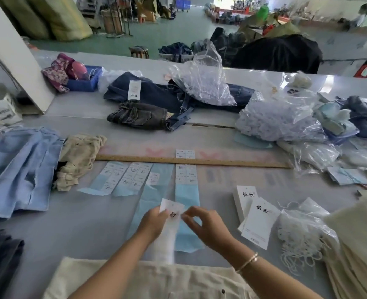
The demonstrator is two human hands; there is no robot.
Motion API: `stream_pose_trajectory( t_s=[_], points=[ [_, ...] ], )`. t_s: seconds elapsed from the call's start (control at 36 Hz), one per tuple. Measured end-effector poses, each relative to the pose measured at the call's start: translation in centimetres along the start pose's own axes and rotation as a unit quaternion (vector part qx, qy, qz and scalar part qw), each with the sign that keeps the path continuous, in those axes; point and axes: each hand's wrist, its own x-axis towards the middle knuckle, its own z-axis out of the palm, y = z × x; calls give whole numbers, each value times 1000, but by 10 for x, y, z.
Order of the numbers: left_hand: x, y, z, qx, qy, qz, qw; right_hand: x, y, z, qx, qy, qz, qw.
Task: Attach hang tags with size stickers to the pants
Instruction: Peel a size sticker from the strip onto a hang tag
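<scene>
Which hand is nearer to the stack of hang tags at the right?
Right. The right hand is just left of the stack; the left hand is farther left, holding a tag.

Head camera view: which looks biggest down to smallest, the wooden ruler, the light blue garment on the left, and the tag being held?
1. Light blue garment
2. Wooden ruler, long but thin
3. Tag, smallest, though nearest the camera

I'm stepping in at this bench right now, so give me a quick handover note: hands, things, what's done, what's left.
Left hand grips a hang tag; right hand pinches at its edge, what it holds unclear.
Sticker strips lie below the wooden ruler. Spare tags and strings sit right; cream pants lie nearest.
Done: tag picked up.
Left: sticker it, then attach it to the pants.
</scene>
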Motion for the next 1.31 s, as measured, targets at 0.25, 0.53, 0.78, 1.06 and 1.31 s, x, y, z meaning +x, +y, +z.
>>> stream_pose_trajectory(
  t_s=[0.25,0.53,0.78,1.06,1.31],
  points=[
    [35,-43,-43,292,25,130,947,130,6,56,-149,-129,28,980],
    [52,-81,-25,387,-25,146,910,184,23,97,-211,-182,54,959],
    [51,-80,-24,372,-34,139,917,181,29,107,-262,-125,67,955],
    [46,-79,-26,340,-30,134,931,208,28,87,-4,52,235,971],
    [25,-35,-67,-163,37,-69,983,154,4,-8,479,227,269,804]
  ],
)
